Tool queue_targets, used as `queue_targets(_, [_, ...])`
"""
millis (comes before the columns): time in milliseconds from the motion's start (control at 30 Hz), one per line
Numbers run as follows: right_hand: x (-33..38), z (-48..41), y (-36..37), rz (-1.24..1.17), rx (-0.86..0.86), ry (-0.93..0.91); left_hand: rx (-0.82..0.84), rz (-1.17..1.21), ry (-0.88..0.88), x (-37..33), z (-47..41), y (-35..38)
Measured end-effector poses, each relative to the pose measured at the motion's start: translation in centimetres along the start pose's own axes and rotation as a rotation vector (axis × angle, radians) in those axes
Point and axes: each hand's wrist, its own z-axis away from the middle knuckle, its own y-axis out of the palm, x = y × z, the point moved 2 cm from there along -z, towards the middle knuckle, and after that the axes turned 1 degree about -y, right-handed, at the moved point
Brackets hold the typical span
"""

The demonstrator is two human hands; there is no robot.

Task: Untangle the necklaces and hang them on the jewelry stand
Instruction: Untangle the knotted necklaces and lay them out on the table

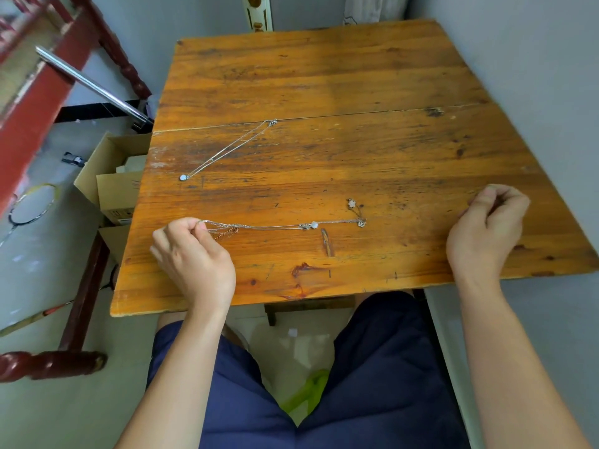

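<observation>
A silver necklace (227,150) with a pale round pendant lies stretched out diagonally on the wooden table (340,76), apart from the rest. Nearer to me, a tangle of thin chains (282,225) with small flower-shaped pendants runs left to right. My left hand (194,254) pinches the left end of this tangle at the table's left side. My right hand (486,228) rests at the right edge, fingers curled; I cannot tell whether it pinches anything. No jewelry stand is in view.
Open cardboard boxes (110,176) stand on the floor left of the table. A metal tube (90,82) and red wooden furniture (42,102) are at the far left. A grey wall runs along the right side. My knees sit under the near edge.
</observation>
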Motion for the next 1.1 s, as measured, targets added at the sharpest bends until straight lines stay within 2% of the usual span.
queue_targets(200, [2.3, 1.1, 0.5, -0.084, 0.115, -0.088, -0.012, 0.063, 0.016, -0.3, 0.2, -0.1])
queue_targets(333, [4.8, 0.6, 0.2, -0.256, 0.020, -0.028, -0.053, 0.096, -0.111, 0.1, -0.1, -0.1])
queue_targets(400, [5.7, -0.2, -0.1, -0.316, 0.003, 0.025, -0.037, 0.086, -0.120, -0.2, -0.2, 0.0])
queue_targets(567, [7.2, -0.3, -0.1, -0.290, 0.250, -0.040, 0.072, -0.043, 0.106, -2.5, 0.6, 0.2])
queue_targets(667, [7.6, -0.1, -0.2, -0.278, 0.333, -0.060, 0.292, 0.033, 0.309, -6.1, 2.0, 1.9])
queue_targets(767, [7.6, -0.1, -0.6, -0.287, 0.355, -0.046, 0.529, -0.020, 0.460, -9.3, 4.1, 4.7])
queue_targets(1100, [9.1, -3.5, -1.9, -0.324, 0.294, 0.004, 0.505, -0.110, 0.355, -9.1, 4.5, 5.1])
